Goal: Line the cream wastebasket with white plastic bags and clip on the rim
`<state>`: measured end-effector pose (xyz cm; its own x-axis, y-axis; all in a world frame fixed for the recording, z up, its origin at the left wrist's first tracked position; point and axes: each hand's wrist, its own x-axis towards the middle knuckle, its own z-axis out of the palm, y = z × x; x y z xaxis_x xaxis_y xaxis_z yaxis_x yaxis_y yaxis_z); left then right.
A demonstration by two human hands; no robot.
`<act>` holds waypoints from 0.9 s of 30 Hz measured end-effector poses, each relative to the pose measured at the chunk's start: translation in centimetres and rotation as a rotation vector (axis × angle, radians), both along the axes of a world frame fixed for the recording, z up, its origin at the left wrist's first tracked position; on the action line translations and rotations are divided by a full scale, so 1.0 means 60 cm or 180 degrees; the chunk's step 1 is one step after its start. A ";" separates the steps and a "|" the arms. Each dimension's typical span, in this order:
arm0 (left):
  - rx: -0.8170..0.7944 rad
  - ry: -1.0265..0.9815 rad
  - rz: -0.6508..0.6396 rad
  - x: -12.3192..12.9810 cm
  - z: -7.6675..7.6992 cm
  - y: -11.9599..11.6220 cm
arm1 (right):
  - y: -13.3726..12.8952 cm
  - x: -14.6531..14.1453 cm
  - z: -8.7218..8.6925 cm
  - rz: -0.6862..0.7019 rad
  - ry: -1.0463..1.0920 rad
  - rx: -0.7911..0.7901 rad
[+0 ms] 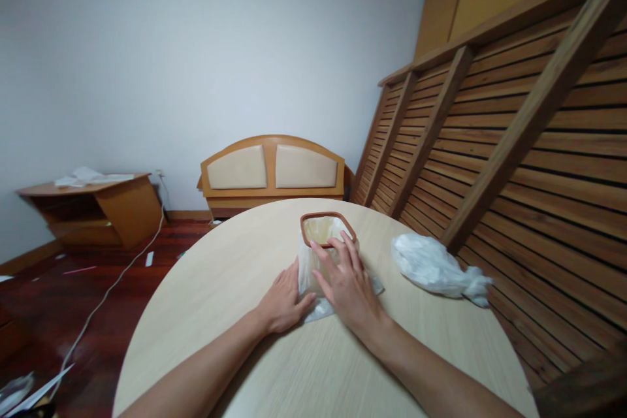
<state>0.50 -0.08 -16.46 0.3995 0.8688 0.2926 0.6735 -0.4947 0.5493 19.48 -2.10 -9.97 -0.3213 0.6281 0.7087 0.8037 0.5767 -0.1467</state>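
Forearms (200, 359), fingers (351, 252) on bin rim (321, 213); bag (307, 274) inside

Left forearm (210, 362): bare as far as it shows, smooth outline, broad at near edge, narrowing to a slim wrist (261, 319). Left grip (281, 304): bare human hand, rounded back, fingers partly hidden. Right forearm (435, 366): likewise bare, tapering. Right grip (345, 281): bare hand, long slender fingers (341, 253), narrow tips. Nails too small to make out.
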 end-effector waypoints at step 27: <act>-0.0131 0.1119 0.0323 0.013 0.026 -0.008 | 0.262 0.087 0.006 -0.0897 -0.0001 -0.0085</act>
<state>1.28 -0.59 -14.89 0.3807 0.9173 0.1165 0.8692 -0.3980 0.2935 24.70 13.60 -9.60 -0.1317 0.7111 0.6907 0.9318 0.3265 -0.1584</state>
